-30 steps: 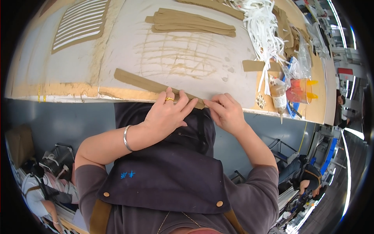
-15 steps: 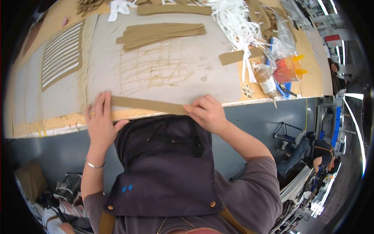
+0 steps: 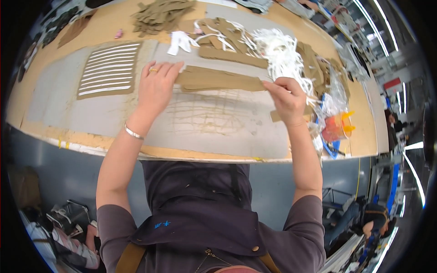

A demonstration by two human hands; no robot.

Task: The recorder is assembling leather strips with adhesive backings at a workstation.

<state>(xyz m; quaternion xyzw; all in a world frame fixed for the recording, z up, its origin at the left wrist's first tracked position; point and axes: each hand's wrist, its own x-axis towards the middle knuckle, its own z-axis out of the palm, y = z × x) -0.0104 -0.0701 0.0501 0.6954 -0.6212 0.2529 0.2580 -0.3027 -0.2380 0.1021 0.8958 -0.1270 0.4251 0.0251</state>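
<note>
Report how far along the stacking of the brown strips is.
Done: several long brown strips lie in a stack on the grey mat. In hand: the left hand presses the stack's left end, and the right hand pinches its right end. Left: loose brown pieces and a tangle of white strips lie unsorted at the far edge.

1. We've got one view only: head cam, worn on the person's head, the left of a side-by-side pair.
2. It looks steeply down and fwd over the apron (image 3: 195, 214) onto the workbench (image 3: 63, 98).
3. Close range: left hand (image 3: 157, 86) and right hand (image 3: 287, 98) sit mid-frame, forearms coming in from the lower edge.
4. Wide fisheye; bench edge bows, dark rim all round.
5. No 2nd view shown, so no overlap to report.
</note>
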